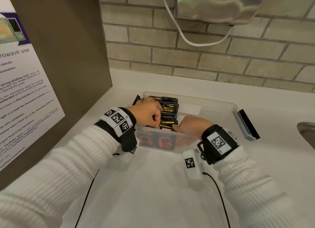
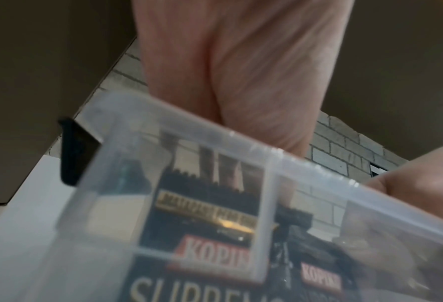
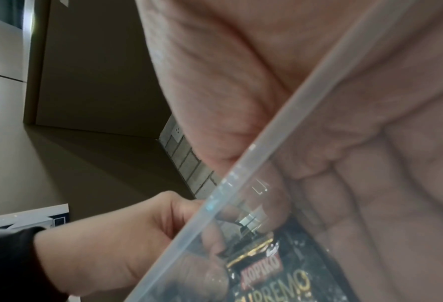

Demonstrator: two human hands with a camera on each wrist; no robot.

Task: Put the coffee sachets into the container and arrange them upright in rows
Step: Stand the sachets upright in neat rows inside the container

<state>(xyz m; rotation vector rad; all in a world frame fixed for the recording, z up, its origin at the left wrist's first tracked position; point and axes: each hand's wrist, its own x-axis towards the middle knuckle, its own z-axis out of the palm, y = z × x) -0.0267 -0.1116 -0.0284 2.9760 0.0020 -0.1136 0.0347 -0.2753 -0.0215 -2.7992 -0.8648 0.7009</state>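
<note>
A clear plastic container (image 1: 213, 101) stands on the white counter. A row of black coffee sachets (image 1: 168, 112) stands upright in its left part. My left hand (image 1: 155, 119) reaches in from the left, its fingers curled over the tops of the nearest sachets. My right hand (image 1: 178, 127) comes over the near wall, thumb against the front Kopiko sachet (image 1: 166, 129). In the right wrist view my right hand (image 3: 267, 71) and that sachet (image 3: 272, 271) show through the wall, with my left hand (image 3: 112, 245) pinching the sachet's top. The left wrist view shows the sachet (image 2: 205, 214) behind the rim (image 2: 215, 143).
A grey and black latch (image 1: 245, 124) hangs off the container's right end, and a black one (image 1: 137, 99) off the left. A metal sink edge (image 1: 306, 134) lies far right. A brown panel with a microwave notice (image 1: 25, 91) walls the left, brick wall behind.
</note>
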